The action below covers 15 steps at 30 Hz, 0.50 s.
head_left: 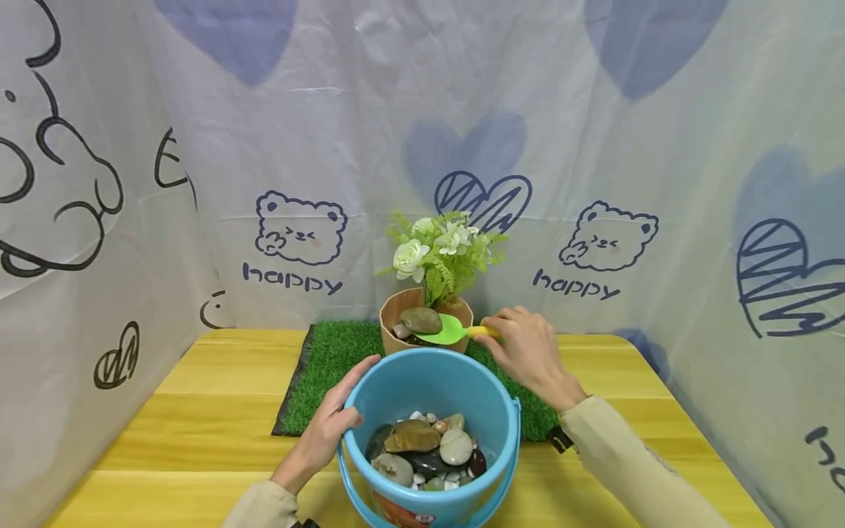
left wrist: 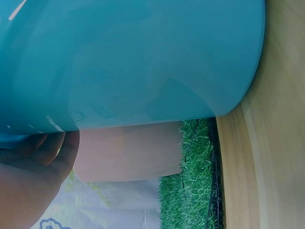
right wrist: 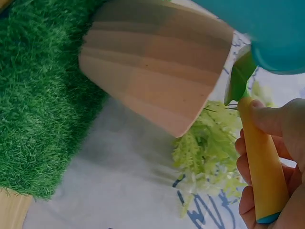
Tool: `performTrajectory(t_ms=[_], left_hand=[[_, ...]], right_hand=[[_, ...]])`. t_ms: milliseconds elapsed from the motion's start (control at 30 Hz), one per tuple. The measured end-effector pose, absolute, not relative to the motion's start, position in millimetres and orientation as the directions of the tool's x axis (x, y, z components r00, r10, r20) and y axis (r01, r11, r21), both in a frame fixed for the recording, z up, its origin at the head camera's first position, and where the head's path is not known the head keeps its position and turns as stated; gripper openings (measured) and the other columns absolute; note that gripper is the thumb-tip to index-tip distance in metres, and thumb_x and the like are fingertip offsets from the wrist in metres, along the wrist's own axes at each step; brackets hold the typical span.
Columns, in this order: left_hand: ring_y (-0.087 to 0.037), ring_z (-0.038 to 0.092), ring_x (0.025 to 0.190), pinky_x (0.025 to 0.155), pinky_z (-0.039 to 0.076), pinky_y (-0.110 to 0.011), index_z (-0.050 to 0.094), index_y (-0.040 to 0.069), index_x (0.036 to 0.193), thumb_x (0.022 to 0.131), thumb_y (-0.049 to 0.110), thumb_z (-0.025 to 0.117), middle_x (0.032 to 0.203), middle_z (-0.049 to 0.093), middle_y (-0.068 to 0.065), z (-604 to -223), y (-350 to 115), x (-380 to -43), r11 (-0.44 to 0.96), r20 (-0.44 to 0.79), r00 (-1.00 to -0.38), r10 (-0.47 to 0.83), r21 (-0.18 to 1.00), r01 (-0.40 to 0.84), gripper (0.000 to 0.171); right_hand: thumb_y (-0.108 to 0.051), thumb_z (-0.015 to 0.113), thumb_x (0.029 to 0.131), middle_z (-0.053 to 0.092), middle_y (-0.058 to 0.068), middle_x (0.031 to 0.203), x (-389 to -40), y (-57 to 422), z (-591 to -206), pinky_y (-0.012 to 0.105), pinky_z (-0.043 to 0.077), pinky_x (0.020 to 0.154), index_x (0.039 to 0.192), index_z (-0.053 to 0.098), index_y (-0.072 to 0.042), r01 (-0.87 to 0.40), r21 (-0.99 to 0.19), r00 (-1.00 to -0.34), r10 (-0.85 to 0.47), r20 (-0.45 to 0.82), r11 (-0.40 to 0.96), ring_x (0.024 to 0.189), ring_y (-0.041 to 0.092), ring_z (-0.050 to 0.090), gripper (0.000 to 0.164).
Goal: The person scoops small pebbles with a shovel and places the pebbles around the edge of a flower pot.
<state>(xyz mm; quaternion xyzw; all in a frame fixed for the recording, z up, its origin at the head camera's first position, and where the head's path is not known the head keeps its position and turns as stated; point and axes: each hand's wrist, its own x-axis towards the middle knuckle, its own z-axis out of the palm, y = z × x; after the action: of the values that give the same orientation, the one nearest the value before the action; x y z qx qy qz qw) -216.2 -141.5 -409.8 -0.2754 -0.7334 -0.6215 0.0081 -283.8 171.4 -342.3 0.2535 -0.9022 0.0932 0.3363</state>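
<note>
One brown stone (head_left: 421, 320) rides on the green blade of the little shovel (head_left: 451, 331) I hold, and it sits over the rim of the wooden flowerpot (head_left: 394, 312), out past my fingertips at the far end of the tool. My right hand (head_left: 528, 352) has its fingers curled round the shovel's yellow handle (right wrist: 261, 167), thumb pressed along its top, so the stone lies beyond my grip by the whole length of handle and blade. The pot holds white flowers and green fern (head_left: 441, 253) and stands on a strip of artificial grass (head_left: 330, 367) toward the back edge of the yellow wooden table (head_left: 211, 411). Just in front of the pot, nearer me, stands the blue bucket (head_left: 429, 381), its bottom covered with more stones (head_left: 425, 451) in brown, grey, white and dark tones. My left hand (head_left: 330, 429) grips the bucket's left wall, thumb hooked over the rim and palm flat on the outside; the left wrist view shows only that blue wall close up, with the pot and grass behind it. A white cloth printed with bears and hearts (head_left: 300, 235) hangs around the table's back and sides.
</note>
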Motion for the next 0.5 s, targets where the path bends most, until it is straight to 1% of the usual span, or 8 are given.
performTrajectory(t_ms=[167, 333, 500], left_hand=[[-0.047, 0.044, 0.132, 0.098, 0.044, -0.054, 0.024, 0.017, 0.156, 0.077, 0.003, 0.037, 0.155, 0.032, -0.021, -410, -143, -216, 0.080, 0.367, -0.844, 0.391, 0.900, 0.429, 0.081], [-0.047, 0.043, 0.131, 0.098, 0.044, -0.055, 0.024, 0.017, 0.156, 0.078, 0.003, 0.036, 0.155, 0.031, -0.021, -409, -143, -216, 0.074, 0.358, -0.846, 0.394, 0.906, 0.418, 0.081], [-0.047, 0.043, 0.132, 0.099, 0.043, -0.055, 0.023, 0.016, 0.156, 0.078, 0.002, 0.036, 0.156, 0.031, -0.021, -409, -142, -215, 0.058, 0.349, -0.846, 0.403, 0.913, 0.404, 0.081]], right_hand=[[-0.036, 0.073, 0.084, 0.072, 0.004, 0.086, -297, 165, -345, 0.036, 0.046, 0.064, 0.095, 0.078, -0.014, -0.502, -0.002, -0.669, -0.387, 0.635, 0.865, 0.076, 0.021, 0.060, 0.025], [-0.034, 0.073, 0.085, 0.072, 0.004, 0.089, -309, 159, -348, 0.034, 0.042, 0.063, 0.097, 0.078, -0.014, -0.494, 0.021, -0.681, -0.401, 0.613, 0.869, 0.079, 0.021, 0.060, 0.024], [-0.031, 0.075, 0.084, 0.071, 0.003, 0.089, -315, 153, -351, 0.032, 0.036, 0.062, 0.099, 0.079, -0.014, -0.497, 0.086, -0.662, -0.441, 0.607, 0.864, 0.080, 0.020, 0.058, 0.023]])
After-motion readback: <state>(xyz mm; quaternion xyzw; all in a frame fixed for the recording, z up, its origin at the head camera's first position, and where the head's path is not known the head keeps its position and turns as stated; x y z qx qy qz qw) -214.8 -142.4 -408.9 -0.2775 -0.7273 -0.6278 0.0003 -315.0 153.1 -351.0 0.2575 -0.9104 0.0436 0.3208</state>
